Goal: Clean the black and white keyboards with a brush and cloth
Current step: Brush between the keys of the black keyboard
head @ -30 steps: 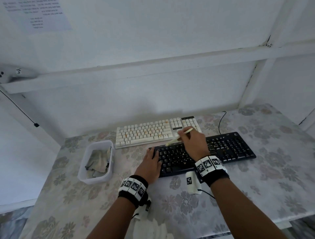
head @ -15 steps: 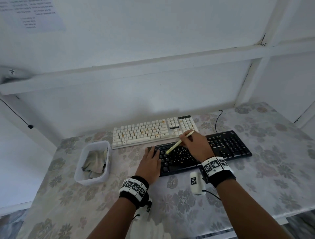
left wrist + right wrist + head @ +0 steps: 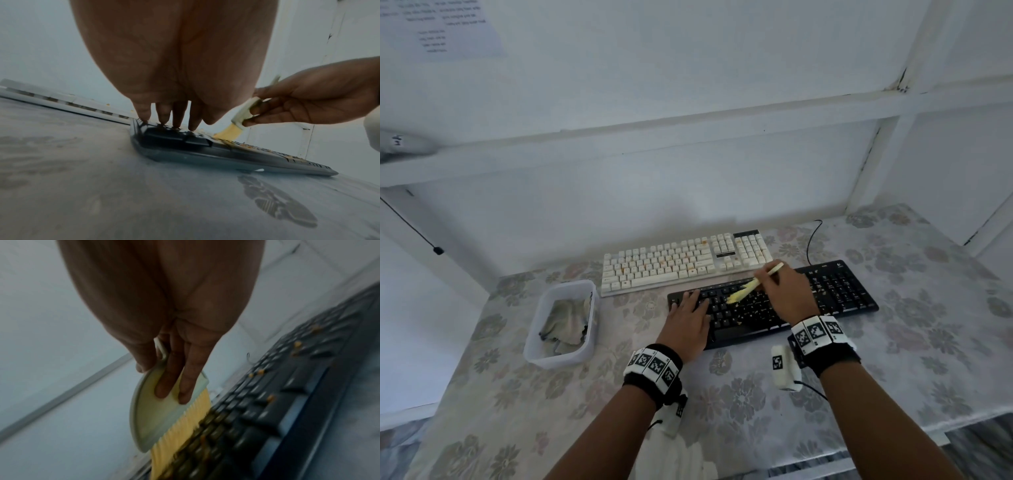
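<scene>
A black keyboard lies on the flowered table, strewn with orange crumbs. Behind it lies a white keyboard, also speckled with crumbs. My right hand grips a pale green brush whose yellow bristles press on the black keyboard's middle keys. My left hand lies flat on the black keyboard's left end, fingers straight and pressing on the keys. A crumpled cloth sits in a clear plastic tub at the left.
The white wall and a ledge rise close behind the keyboards. A black cable runs from the black keyboard toward the wall. The table's front edge is near my forearms. Bare tablecloth lies to the right of the keyboards.
The brush has swept a little over the middle keys of the black keyboard, its bristles now lower on the keys. My left hand has stayed pressed on the keyboard's left end.
</scene>
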